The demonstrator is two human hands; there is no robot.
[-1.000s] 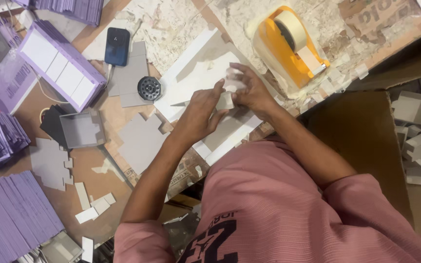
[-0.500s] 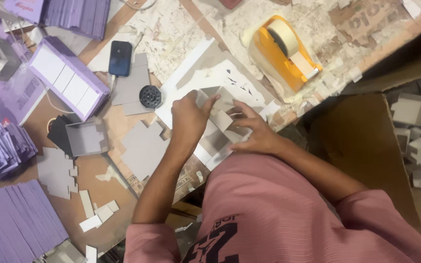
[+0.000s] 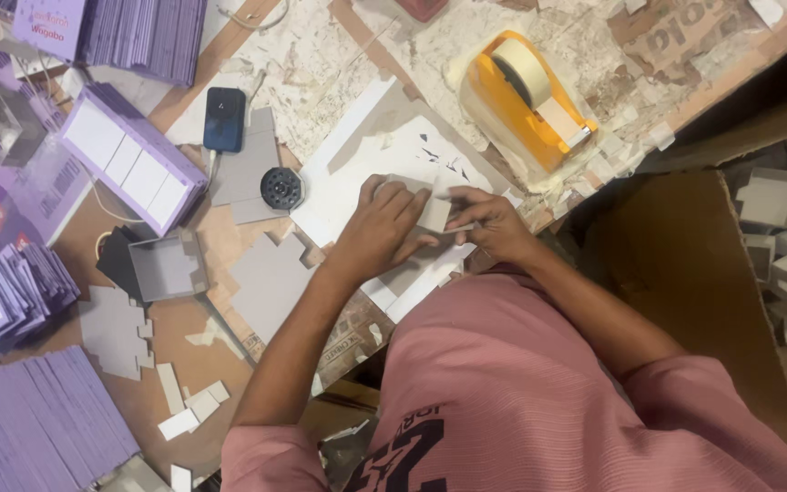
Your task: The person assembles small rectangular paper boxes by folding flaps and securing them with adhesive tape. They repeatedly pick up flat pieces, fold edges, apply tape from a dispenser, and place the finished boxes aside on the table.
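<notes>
Both hands are on a small grey folded cardboard piece (image 3: 434, 211) near the bench's front edge, over a white paper sheet (image 3: 357, 159). The left hand (image 3: 383, 230) lies over its left side with fingers curled down on it, and the right hand (image 3: 492, 223) pinches its right edge between thumb and fingers. A yellow tape dispenser with a cream tape roll (image 3: 528, 96) sits just behind the hands. Left of them there's a small round black grille disc (image 3: 281, 188), a dark blue phone (image 3: 225, 118) and flat grey cardboard cutouts (image 3: 270, 278). Purple flat box stacks (image 3: 34, 428) pile up at the bench's left end.
</notes>
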